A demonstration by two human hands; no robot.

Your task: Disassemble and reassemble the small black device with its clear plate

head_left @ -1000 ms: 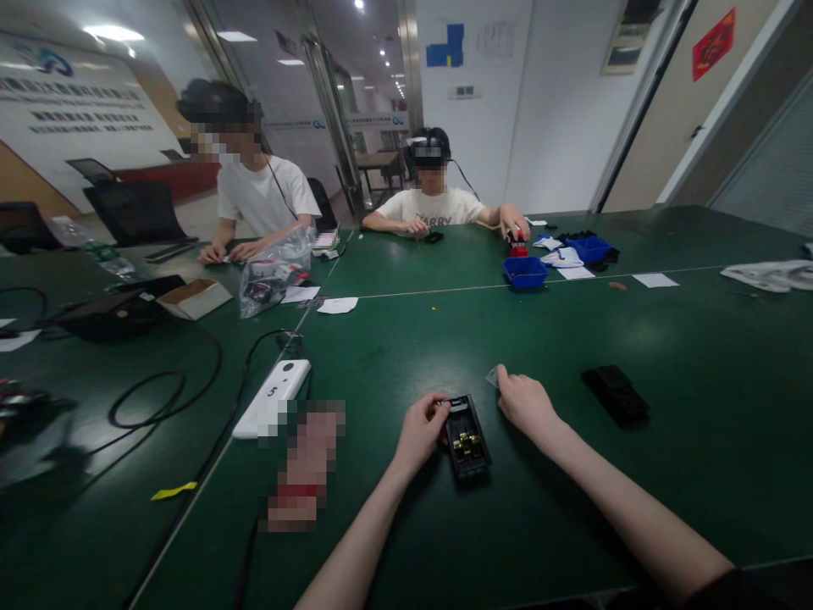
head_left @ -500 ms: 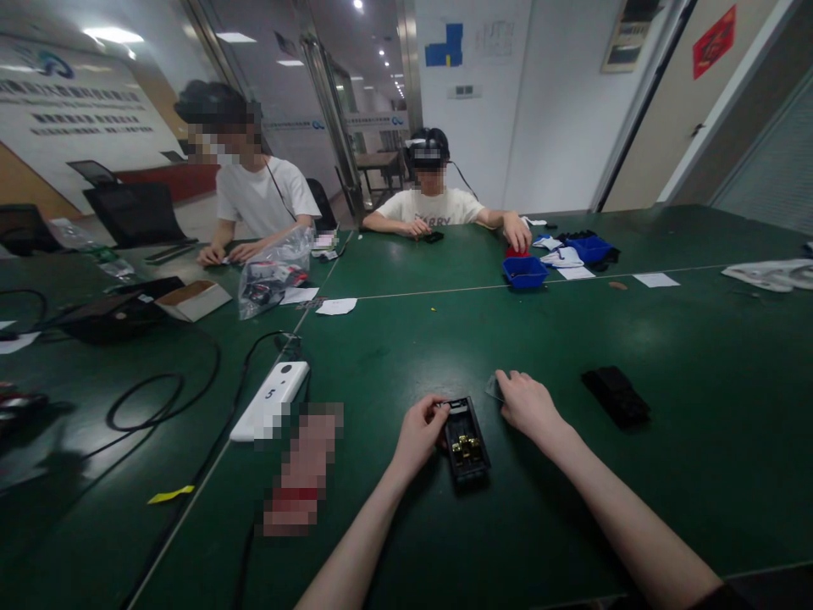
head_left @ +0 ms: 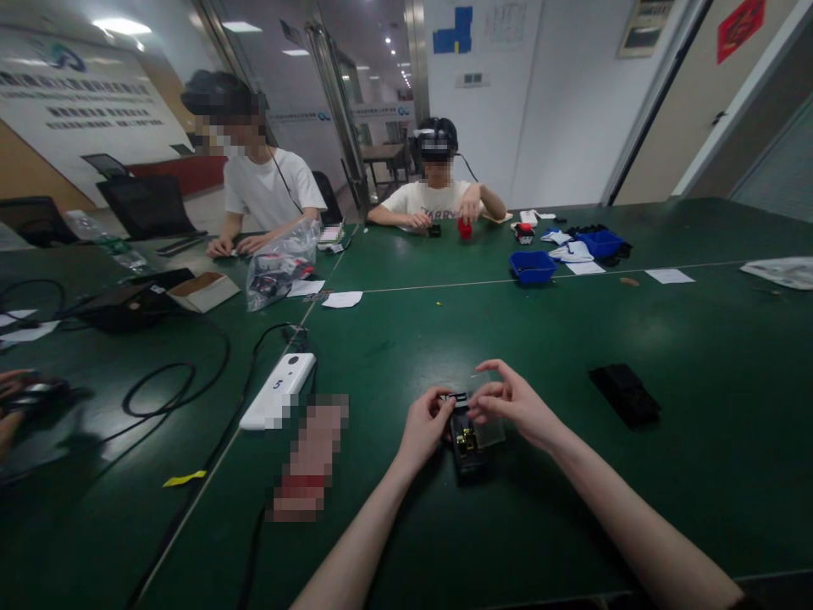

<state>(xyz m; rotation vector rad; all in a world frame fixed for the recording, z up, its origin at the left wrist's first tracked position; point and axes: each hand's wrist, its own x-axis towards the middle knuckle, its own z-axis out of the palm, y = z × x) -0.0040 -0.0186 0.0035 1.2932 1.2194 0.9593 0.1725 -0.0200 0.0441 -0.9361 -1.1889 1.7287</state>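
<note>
A black open-topped case (head_left: 468, 462) with brass-coloured metal parts inside lies on the green table (head_left: 572, 525). My left hand (head_left: 430, 424) grips its far left corner between thumb and fingers. My right hand (head_left: 508, 402) is just over the case's right side, holding a thin clear plastic sheet (head_left: 489, 430) that hangs upright from the fingers and partly overlaps the case. Whether the sheet touches the case, I cannot tell. To the right of my right hand rests a folded black fabric pouch (head_left: 626, 394).
A white power bank (head_left: 279, 391) and black cables lie to the left. Farther off are a plastic bag (head_left: 276, 275), an open cardboard box (head_left: 203, 292) and a blue tray (head_left: 532, 267). Two people (head_left: 270, 182) sit across the table; another person's hand (head_left: 13, 407) shows at the left edge.
My right hand has moved left to the case, lifting the clear sheet off the table. My left hand stays on the case. The person opposite has moved a red object away from the blue tray.
</note>
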